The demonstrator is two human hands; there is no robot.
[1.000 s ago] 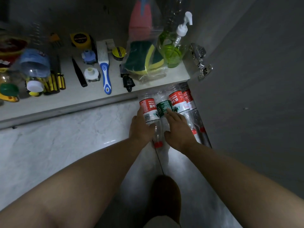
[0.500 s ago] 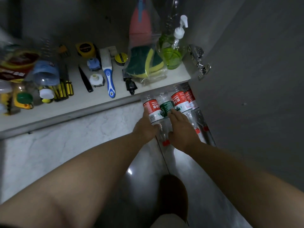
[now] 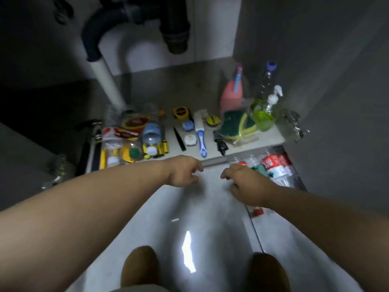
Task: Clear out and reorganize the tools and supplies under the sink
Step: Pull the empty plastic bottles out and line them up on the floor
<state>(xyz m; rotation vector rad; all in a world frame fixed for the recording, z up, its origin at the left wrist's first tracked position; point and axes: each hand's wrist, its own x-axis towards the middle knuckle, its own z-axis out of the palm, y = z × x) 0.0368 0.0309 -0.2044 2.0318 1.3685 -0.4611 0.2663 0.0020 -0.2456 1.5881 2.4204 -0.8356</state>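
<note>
Several empty plastic bottles (image 3: 273, 168) with red and green labels lie side by side on the floor against the open cabinet door, partly hidden behind my right hand (image 3: 244, 183). My left hand (image 3: 184, 170) hovers just in front of the cabinet shelf edge (image 3: 214, 160). Both hands hold nothing, their fingers loosely curled and pointing toward each other. On the shelf lie a blue-handled brush (image 3: 201, 135), a yellow tape measure (image 3: 181, 112), sponges in a clear bag (image 3: 237, 125), a green soap dispenser (image 3: 265, 114) and a pink spray bottle (image 3: 231, 95).
More bottles and jars (image 3: 130, 135) crowd the shelf's left part, beside yellow-handled screwdrivers (image 3: 160, 147) and a hammer (image 3: 92, 140). Drain pipes (image 3: 105, 66) hang above. The grey cabinet door (image 3: 336, 102) stands open on the right. My two feet (image 3: 143, 268) are on the glossy floor tiles.
Both hands have let go of the floor bottles and lifted away to the left. The view has tilted up and back, showing the pipes and the whole shelf.
</note>
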